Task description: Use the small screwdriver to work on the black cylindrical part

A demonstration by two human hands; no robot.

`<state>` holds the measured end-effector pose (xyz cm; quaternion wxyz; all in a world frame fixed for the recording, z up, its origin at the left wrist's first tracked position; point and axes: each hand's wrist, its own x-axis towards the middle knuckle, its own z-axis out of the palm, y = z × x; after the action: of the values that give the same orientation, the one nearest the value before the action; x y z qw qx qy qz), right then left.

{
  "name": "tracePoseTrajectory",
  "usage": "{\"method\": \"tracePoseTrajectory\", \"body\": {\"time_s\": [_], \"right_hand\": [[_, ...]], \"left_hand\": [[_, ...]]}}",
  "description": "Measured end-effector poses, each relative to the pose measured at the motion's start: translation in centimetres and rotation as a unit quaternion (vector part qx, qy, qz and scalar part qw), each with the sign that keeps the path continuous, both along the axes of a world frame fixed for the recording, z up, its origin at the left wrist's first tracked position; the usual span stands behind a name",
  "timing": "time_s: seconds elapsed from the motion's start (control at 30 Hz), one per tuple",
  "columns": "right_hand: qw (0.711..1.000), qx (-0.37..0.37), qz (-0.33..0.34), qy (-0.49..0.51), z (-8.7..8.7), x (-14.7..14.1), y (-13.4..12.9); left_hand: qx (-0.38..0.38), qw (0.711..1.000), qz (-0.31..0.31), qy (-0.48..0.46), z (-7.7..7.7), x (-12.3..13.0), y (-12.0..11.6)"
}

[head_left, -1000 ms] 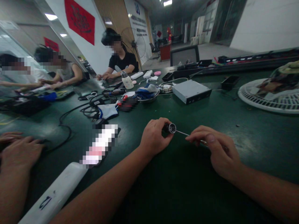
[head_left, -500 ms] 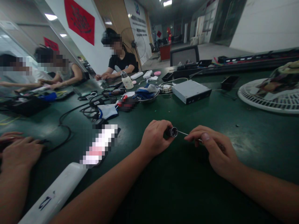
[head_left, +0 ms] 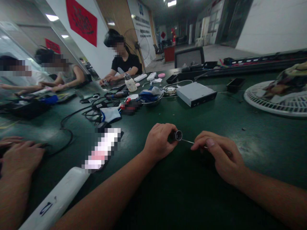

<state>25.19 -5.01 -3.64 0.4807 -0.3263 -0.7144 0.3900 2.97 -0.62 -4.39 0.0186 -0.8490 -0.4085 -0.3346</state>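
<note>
The person's left hand point(head_left: 158, 141) closes its grip around a short metal cylinder point(head_left: 178, 135), with the fingers curled so that only the round open end shows past them, a hold that seems meant to keep that end steady and turned toward the other hand. The right hand point(head_left: 219, 156) pinches a thin metal rod point(head_left: 188, 141) between thumb and forefinger, and its far end reaches the cylinder's mouth; so fine a pinch suits guiding a slender piece. Whether the rod actually enters the cylinder cannot be told from this view. Both forearms lie low over the dark green tabletop point(head_left: 192, 118), probably to steady such small work. Farther up sit a flat metal drive casing point(head_left: 196, 94) and a metal bowl point(head_left: 151, 103) of blue cloth. At the lower left, a co-worker's hand point(head_left: 20, 156) lies near a black cable point(head_left: 71, 139), well apart from the person's own hands.
</note>
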Motion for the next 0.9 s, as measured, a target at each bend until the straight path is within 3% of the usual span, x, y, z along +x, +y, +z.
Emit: {"method": "tracePoseTrajectory", "body": {"time_s": [0.27,0.67,0.9], "right_hand": [[0.999,0.002,-0.037,-0.001,-0.34,-0.05,0.02],[0.999,0.003,0.034,-0.002,-0.19,0.16,-0.01],[1.0,0.0,-0.025,-0.014,-0.33,0.11,0.0]], "left_hand": [[0.003,1.0,-0.012,0.0,-0.16,0.01,-0.09],[0.0,1.0,-0.014,0.006,-0.12,-0.06,0.05],[0.001,1.0,-0.012,0.007,-0.25,0.02,0.08]]}}
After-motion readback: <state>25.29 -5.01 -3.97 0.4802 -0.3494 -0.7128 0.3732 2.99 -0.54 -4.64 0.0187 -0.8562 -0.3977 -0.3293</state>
